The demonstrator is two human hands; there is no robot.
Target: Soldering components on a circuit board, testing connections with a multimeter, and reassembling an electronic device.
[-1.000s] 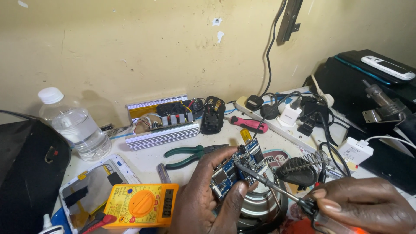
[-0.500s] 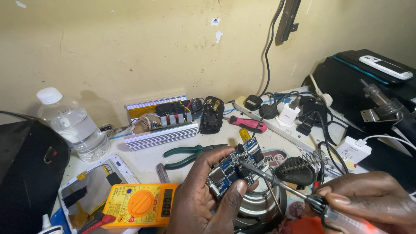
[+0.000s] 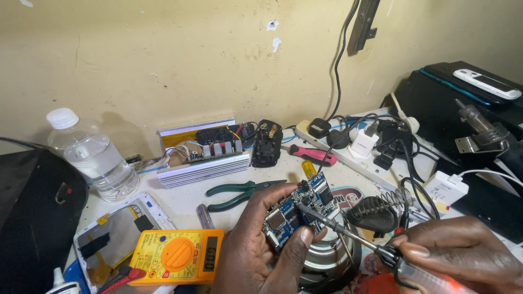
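Observation:
My left hand [image 3: 261,245] grips a small blue circuit board [image 3: 297,209] and tilts it up above a round shiny metal object [image 3: 332,261]. A soldering iron [image 3: 354,234] is held in my right hand [image 3: 463,253], low at the right; its metal tip touches the middle of the board. The iron's handle glows orange-red near the bottom edge.
A yellow multimeter [image 3: 177,256], green-handled pliers [image 3: 239,193], a pink screwdriver [image 3: 313,155] and a coiled iron stand [image 3: 381,209] lie around the hands. A water bottle [image 3: 92,158] stands left. A finned board assembly [image 3: 204,158] and a power strip [image 3: 359,147] line the wall.
The board has tilted a little toward me in my left hand. My right hand has drawn slightly back to the right, the iron's tip staying on the board.

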